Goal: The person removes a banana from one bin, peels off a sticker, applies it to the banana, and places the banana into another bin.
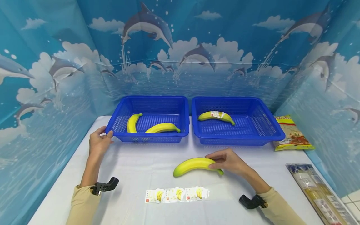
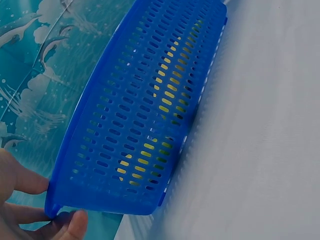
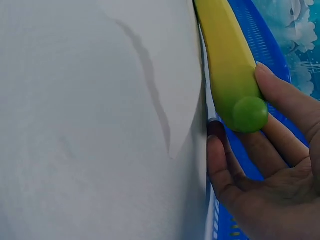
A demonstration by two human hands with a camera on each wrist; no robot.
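At desk (image 1: 135, 168) middle, banana (image 1: 194, 165) pinched in your right hand (image 1: 229, 161); your left hand (image 1: 99, 143) holds left basket (image 1: 154, 134) by rim. Looks like banana-fetching step; next probably needs left hand free for stickers (image 1: 175, 195).

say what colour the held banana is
The banana is yellow with green ends; head view shows it best.

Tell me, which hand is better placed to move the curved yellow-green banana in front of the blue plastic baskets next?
Right, most likely: the right hand pinches the yellow-green banana near its stem end, while the left hand, farther away, holds the left basket by its rim.
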